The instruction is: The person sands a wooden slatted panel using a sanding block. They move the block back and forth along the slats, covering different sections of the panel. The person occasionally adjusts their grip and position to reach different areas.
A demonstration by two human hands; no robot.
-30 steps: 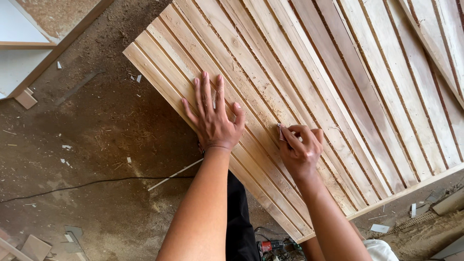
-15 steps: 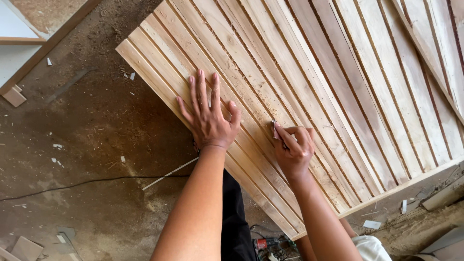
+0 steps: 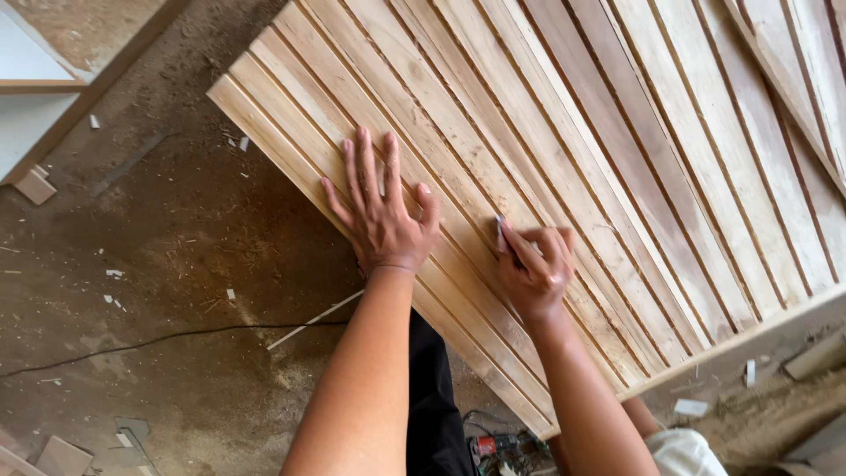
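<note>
Bare matt wood panel (image 3: 564, 132) (dusty grooves), rough dirt floor (image 3: 176, 264).

Two bare hands: one left hand (image 3: 381, 220) and one right hand (image 3: 535, 269). One small piece of sandpaper (image 3: 501, 232). One large slatted wooden panel (image 3: 564, 132). One thin black cable (image 3: 159, 339) and one power tool (image 3: 493, 445) on the floor (image 3: 176, 264).

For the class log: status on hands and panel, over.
Left hand flat on slatted panel. Right hand pinching folded sandpaper in a groove. Nothing blocking.
</note>
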